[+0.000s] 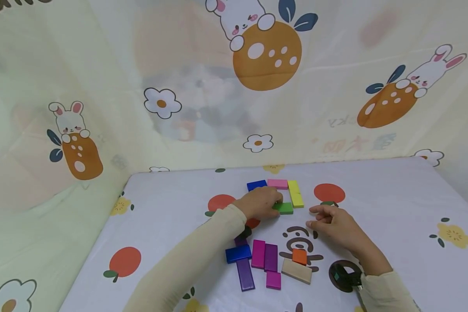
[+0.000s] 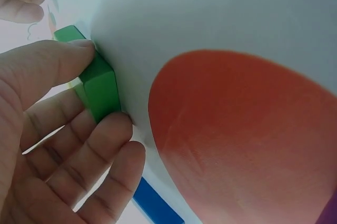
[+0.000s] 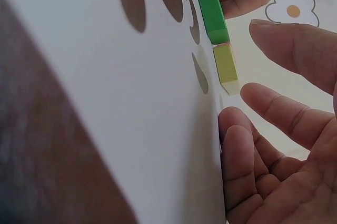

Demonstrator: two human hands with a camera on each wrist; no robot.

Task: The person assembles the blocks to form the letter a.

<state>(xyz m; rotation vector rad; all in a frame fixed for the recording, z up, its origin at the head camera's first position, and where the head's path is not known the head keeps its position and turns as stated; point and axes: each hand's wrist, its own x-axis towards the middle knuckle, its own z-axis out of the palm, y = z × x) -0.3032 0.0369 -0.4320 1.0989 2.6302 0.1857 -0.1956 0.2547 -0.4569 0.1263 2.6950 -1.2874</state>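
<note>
My left hand [image 1: 260, 202] pinches a green block [image 1: 284, 208] between thumb and fingers, seen closely in the left wrist view. Beyond that hand lie a blue block [image 1: 256, 185], a pink block [image 1: 277, 184] and a yellow block [image 1: 295, 193]. These form a bent row, with the green block near the lower end of the yellow one. My right hand [image 1: 338, 227] rests to the right of them with loosely bent fingers, holding nothing. In the right wrist view its fingers [image 3: 237, 150] are near the yellow block [image 3: 226, 66] but apart from it.
Closer to me lie several loose blocks: a blue one [image 1: 238, 254], a purple one [image 1: 245, 274], a magenta one [image 1: 258, 254], an orange one [image 1: 299, 256] and a beige one [image 1: 297, 271]. A printed cloth [image 1: 374, 190] covers the table, and a printed curtain [image 1: 203, 43] hangs behind.
</note>
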